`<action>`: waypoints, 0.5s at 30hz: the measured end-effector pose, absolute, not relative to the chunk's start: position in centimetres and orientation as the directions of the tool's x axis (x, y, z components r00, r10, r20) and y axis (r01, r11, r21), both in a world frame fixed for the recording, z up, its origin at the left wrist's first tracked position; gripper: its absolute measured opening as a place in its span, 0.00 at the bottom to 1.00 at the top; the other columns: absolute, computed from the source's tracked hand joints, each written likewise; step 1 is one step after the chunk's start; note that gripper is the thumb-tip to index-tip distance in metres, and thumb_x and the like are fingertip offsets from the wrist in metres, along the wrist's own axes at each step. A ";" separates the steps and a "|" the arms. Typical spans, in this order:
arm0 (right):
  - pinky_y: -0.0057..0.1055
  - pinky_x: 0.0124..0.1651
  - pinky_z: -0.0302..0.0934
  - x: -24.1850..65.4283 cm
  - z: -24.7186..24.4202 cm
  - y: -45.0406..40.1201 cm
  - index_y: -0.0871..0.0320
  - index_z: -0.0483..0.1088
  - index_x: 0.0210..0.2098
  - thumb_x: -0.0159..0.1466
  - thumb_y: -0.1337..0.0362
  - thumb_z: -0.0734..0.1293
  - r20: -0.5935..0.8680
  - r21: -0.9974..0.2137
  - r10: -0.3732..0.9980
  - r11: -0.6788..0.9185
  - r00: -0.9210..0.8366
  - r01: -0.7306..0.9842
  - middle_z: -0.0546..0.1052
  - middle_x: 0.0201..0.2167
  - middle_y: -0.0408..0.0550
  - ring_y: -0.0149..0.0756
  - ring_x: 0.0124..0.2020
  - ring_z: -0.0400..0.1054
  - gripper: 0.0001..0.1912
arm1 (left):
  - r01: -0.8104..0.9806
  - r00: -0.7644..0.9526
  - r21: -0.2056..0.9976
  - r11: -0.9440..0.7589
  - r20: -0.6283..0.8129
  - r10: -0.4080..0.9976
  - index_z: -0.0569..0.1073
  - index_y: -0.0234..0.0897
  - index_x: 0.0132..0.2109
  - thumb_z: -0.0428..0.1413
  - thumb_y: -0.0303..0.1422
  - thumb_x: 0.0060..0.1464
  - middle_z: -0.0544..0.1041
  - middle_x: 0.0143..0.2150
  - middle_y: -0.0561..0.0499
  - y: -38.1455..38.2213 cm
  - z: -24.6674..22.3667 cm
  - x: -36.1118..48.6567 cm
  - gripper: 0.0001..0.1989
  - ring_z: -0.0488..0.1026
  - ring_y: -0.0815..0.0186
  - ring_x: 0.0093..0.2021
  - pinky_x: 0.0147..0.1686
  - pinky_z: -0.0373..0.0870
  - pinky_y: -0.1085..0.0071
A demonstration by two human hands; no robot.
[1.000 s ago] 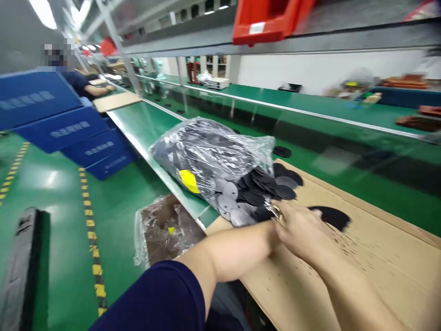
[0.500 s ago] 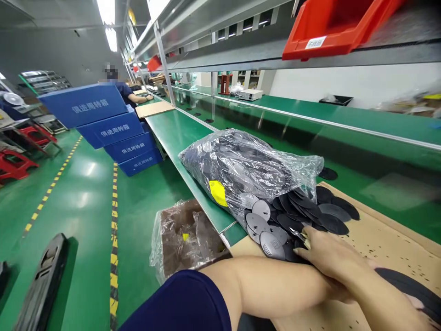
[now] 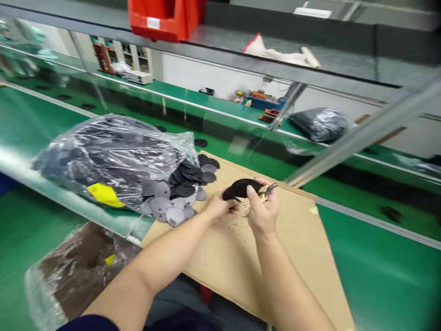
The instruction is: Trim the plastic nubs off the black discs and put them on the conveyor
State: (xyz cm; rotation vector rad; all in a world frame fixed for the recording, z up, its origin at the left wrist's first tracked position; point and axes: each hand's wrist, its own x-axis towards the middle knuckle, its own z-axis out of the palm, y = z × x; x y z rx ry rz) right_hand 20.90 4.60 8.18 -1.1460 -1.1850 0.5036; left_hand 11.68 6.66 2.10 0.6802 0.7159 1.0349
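Fairly bright. Softened by motion blur around the hands (image 3: 263,212), smeared worse to their far left. Glinting white on the plastic bag (image 3: 113,149) and desk edge (image 3: 20,168) left of them; softly shadowed on the cardboard (image 3: 296,234) below them; stretched, darkening far to their right.

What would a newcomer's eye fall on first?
Probably the bulging clear bag at left, dark discs spilled from it onto the cardboard. Next, the bright red bin on the shelf above. Then, mid-picture, the black piece held between the left grip and right grip.
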 end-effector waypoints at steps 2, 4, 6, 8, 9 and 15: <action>0.33 0.45 0.63 22.5 6.5 4.6 0.57 0.65 0.45 0.55 0.57 0.68 0.406 -0.910 0.778 0.392 0.480 0.135 0.71 0.38 0.46 0.33 0.37 0.68 0.20 | -0.523 0.288 0.785 0.332 -0.204 0.936 0.71 0.31 0.41 0.64 0.26 0.44 0.75 0.27 0.49 6.7 1.9 12.1 0.16 0.73 0.68 0.25 0.26 0.69 0.72; 0.34 0.46 0.63 23.5 4.7 4.7 0.58 0.65 0.45 0.54 0.57 0.69 0.320 -0.932 0.789 0.361 0.525 0.026 0.71 0.40 0.47 0.33 0.38 0.68 0.22 | -0.561 0.256 0.761 0.326 -0.215 0.942 0.70 0.33 0.42 0.63 0.26 0.44 0.75 0.27 0.49 6.8 1.7 11.9 0.16 0.74 0.67 0.26 0.26 0.70 0.72; 0.34 0.45 0.63 23.8 3.1 4.8 0.58 0.65 0.42 0.52 0.57 0.70 0.227 -0.946 0.812 0.315 0.537 -0.076 0.71 0.37 0.46 0.33 0.37 0.68 0.21 | -0.581 0.264 0.740 0.340 -0.224 0.938 0.70 0.32 0.39 0.63 0.26 0.43 0.75 0.27 0.48 6.8 1.6 11.5 0.15 0.75 0.66 0.27 0.28 0.72 0.71; 0.33 0.43 0.63 23.8 1.8 4.9 0.58 0.64 0.38 0.51 0.58 0.71 0.169 -0.952 0.822 0.279 0.543 -0.127 0.70 0.33 0.43 0.32 0.34 0.67 0.19 | -0.582 0.266 0.736 0.346 -0.230 0.936 0.70 0.31 0.37 0.64 0.27 0.43 0.76 0.27 0.48 6.8 1.7 11.2 0.13 0.75 0.66 0.27 0.29 0.73 0.71; 0.32 0.42 0.63 23.7 1.4 4.9 0.58 0.64 0.36 0.51 0.58 0.71 0.163 -0.956 0.823 0.268 0.544 -0.119 0.69 0.31 0.42 0.31 0.33 0.66 0.18 | -0.581 0.268 0.737 0.346 -0.228 0.936 0.71 0.31 0.37 0.64 0.27 0.42 0.76 0.28 0.47 6.9 1.7 11.1 0.13 0.76 0.66 0.28 0.29 0.73 0.71; 0.31 0.43 0.65 23.2 1.1 3.7 0.58 0.66 0.38 0.54 0.60 0.68 0.258 -0.964 0.877 0.263 0.406 0.043 0.74 0.33 0.45 0.33 0.35 0.69 0.14 | -0.551 0.229 0.775 0.309 -0.216 0.949 0.73 0.36 0.43 0.68 0.26 0.35 0.79 0.38 0.50 6.4 2.7 11.1 0.24 0.76 0.67 0.32 0.29 0.74 0.73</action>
